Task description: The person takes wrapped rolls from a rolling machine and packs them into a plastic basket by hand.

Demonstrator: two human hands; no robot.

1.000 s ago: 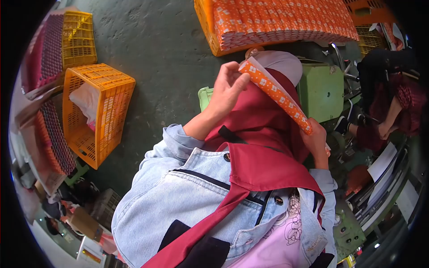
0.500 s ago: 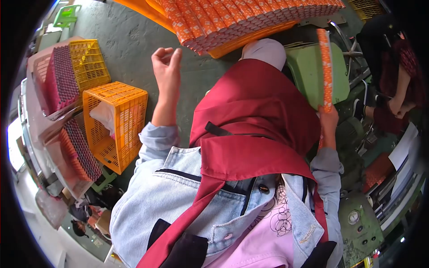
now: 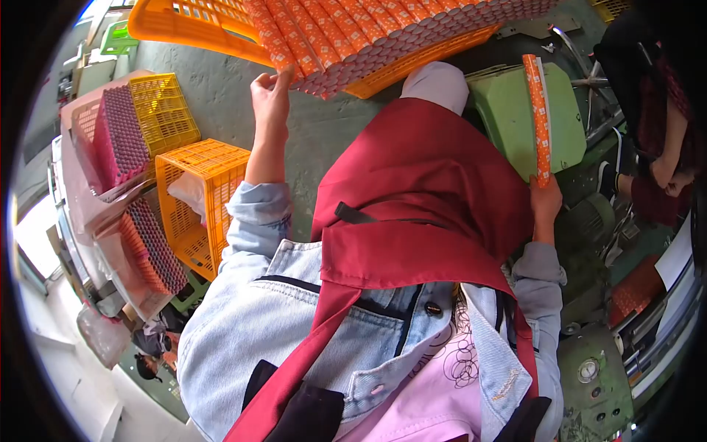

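My right hand (image 3: 546,203) is closed around an orange paper tube (image 3: 538,121) with a white pattern. The tube stands up from the fist, with a pale strip along its right side. My left hand (image 3: 271,99) is raised with its fingers loosely curled and a gap at the thumb. Its fingertips are at the lower left corner of a stack of orange patterned tubes (image 3: 353,40); whether they touch it I cannot tell. The stack lies in an orange plastic crate (image 3: 195,33), tube ends facing me.
A green panel (image 3: 508,118) lies beyond the held tube. To the left are an orange crate (image 3: 234,158) with a plastic bag inside, a yellow crate (image 3: 166,110) and bundled tubes (image 3: 121,140). Green machinery (image 3: 596,398) stands at lower right. Another person's hands (image 3: 666,173) show at far right.
My left hand has come up close to the tube stack's corner. The view has shifted, showing more of the orange crate at the top left. My right hand still holds its tube.
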